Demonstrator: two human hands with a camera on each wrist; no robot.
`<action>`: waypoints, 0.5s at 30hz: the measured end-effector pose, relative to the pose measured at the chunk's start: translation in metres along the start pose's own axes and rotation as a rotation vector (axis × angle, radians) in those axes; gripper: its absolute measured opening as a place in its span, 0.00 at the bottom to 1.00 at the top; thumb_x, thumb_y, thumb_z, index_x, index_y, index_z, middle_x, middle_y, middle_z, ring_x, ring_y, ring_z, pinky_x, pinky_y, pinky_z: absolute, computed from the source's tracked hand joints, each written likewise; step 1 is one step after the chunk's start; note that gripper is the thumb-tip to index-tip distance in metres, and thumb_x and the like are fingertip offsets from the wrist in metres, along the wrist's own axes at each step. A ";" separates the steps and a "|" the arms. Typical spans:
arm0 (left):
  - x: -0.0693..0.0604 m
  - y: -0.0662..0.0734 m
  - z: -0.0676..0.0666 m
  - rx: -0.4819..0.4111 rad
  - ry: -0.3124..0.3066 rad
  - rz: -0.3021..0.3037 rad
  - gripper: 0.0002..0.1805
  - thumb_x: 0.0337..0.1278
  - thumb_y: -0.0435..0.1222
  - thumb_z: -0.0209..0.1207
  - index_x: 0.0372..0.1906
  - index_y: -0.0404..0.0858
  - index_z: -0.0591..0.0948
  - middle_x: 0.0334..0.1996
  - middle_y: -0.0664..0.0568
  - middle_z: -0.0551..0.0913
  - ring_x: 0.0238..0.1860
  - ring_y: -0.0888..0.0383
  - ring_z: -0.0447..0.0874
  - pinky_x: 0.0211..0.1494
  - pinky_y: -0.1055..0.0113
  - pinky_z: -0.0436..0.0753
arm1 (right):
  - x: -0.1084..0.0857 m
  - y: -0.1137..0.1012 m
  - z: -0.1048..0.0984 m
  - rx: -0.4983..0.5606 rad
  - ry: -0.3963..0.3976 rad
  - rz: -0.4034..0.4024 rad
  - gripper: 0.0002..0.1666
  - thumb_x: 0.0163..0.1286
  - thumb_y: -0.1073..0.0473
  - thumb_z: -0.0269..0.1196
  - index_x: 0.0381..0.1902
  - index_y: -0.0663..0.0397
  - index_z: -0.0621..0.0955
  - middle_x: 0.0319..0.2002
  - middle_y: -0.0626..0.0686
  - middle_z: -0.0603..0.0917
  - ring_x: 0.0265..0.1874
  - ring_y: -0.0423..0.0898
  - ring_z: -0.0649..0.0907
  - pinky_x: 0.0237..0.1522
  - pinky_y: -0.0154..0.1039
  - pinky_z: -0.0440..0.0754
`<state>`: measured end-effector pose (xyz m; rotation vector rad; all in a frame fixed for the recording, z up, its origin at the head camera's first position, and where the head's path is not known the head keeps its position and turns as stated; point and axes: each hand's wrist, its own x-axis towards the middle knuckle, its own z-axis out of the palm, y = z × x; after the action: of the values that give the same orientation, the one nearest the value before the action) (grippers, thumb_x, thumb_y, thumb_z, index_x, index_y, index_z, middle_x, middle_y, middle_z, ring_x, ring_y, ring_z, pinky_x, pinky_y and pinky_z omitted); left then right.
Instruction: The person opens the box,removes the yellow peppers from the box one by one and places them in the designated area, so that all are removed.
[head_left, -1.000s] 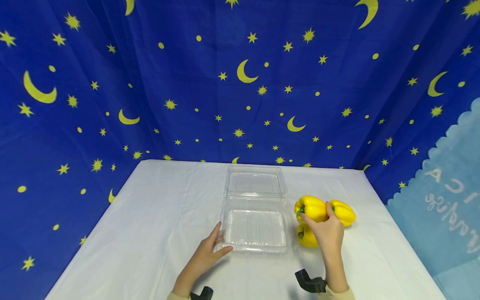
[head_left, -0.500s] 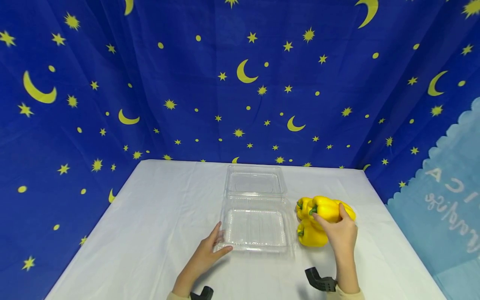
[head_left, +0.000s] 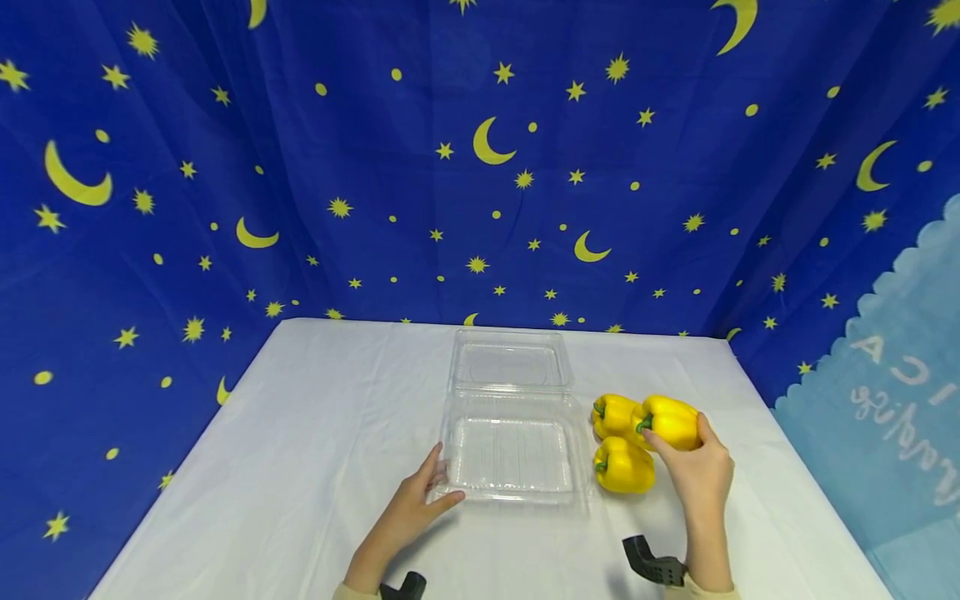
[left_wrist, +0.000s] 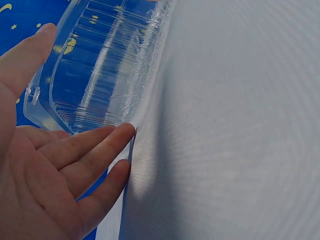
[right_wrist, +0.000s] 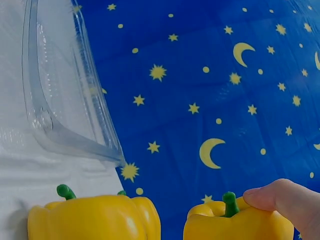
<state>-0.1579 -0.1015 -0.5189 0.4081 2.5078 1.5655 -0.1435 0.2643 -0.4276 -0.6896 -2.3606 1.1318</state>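
In the head view the left hand (head_left: 408,502) is at the front left corner of a clear plastic clamshell container (head_left: 517,497). Its fingers (left_wrist: 95,155) lie fairly straight beside the container wall, thumb apart. Farther right, the right hand (head_left: 697,475) holds a yellow bell pepper (head_left: 670,421) between thumb and fingers, its green stem toward the left. Two more yellow bell peppers, a rear one (head_left: 613,415) and a front one (head_left: 624,467), sit just left of it. Whatever lies directly behind the held pepper is hidden. The right wrist view shows a digit (right_wrist: 275,197) on the held pepper.
The container's lid (head_left: 513,362) lies folded back behind the base. A white cloth covers the table (head_left: 322,433). Blue fabric (head_left: 375,167) with stars and moons hangs behind, and a light blue panel (head_left: 892,400) stands at the right.
The right hand has moved to the right with its bell pepper, bringing the rear and front peppers into fuller view. The right-hand pepper seen earlier is now covered. The left hand stays put.
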 end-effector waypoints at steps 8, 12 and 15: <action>0.000 -0.001 0.000 0.015 -0.005 0.008 0.48 0.59 0.47 0.61 0.73 0.30 0.50 0.64 0.31 0.69 0.62 0.36 0.73 0.67 0.38 0.67 | 0.001 0.006 -0.003 -0.017 0.014 0.002 0.53 0.52 0.56 0.73 0.68 0.74 0.60 0.64 0.75 0.66 0.62 0.71 0.69 0.65 0.61 0.69; 0.000 -0.001 0.000 0.017 -0.010 0.001 0.47 0.59 0.47 0.61 0.74 0.31 0.49 0.65 0.31 0.69 0.63 0.36 0.72 0.67 0.38 0.66 | 0.001 0.010 -0.005 -0.020 0.004 0.017 0.54 0.53 0.54 0.72 0.68 0.74 0.58 0.64 0.76 0.64 0.63 0.72 0.67 0.65 0.63 0.67; 0.000 -0.001 0.000 0.015 -0.013 0.001 0.47 0.59 0.47 0.60 0.74 0.31 0.49 0.65 0.31 0.69 0.63 0.36 0.72 0.67 0.37 0.66 | 0.001 0.013 -0.006 -0.025 0.012 0.019 0.54 0.53 0.55 0.73 0.68 0.75 0.59 0.64 0.76 0.64 0.62 0.72 0.67 0.65 0.62 0.67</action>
<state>-0.1584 -0.1019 -0.5192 0.4201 2.5112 1.5404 -0.1377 0.2759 -0.4344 -0.7267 -2.3665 1.1043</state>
